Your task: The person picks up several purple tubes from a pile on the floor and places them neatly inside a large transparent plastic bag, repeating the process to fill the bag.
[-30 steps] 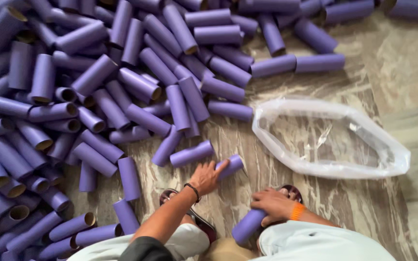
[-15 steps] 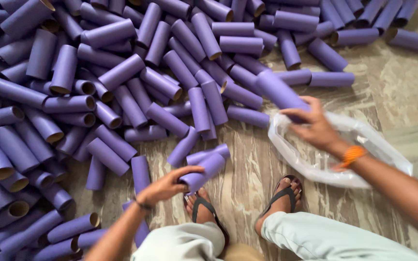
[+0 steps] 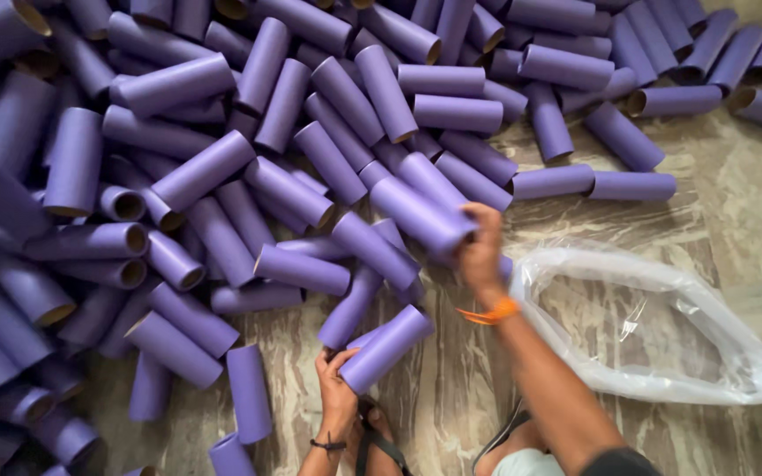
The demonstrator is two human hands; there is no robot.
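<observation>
- Floor (image 3: 734, 203) of streaked, marbled stone carries everything; its upper and left parts lie under the tubes, while the right edge and the lower middle show bare.
- Heap of purple cardboard tubes (image 3: 222, 159) sprawls from the top edge down the whole left side, the tubes lying at all angles, many showing brown open ends.
- Clear plastic bag (image 3: 654, 326) lies near the floor's right edge, its mouth gaping toward the heap, with nothing to be seen inside.
- Right hand (image 3: 481, 251), an orange band at the wrist, has its fingers wrapped around the near end of a raised tube (image 3: 421, 211); that tube's long axis runs up and to the left, away from the bag just beside the hand.
- Left hand (image 3: 335, 388), with a dark wrist band, grips the lower end of a second tube (image 3: 387, 345), which slants up and right toward the bag. The right hand is the nearer to the bag's mouth.
</observation>
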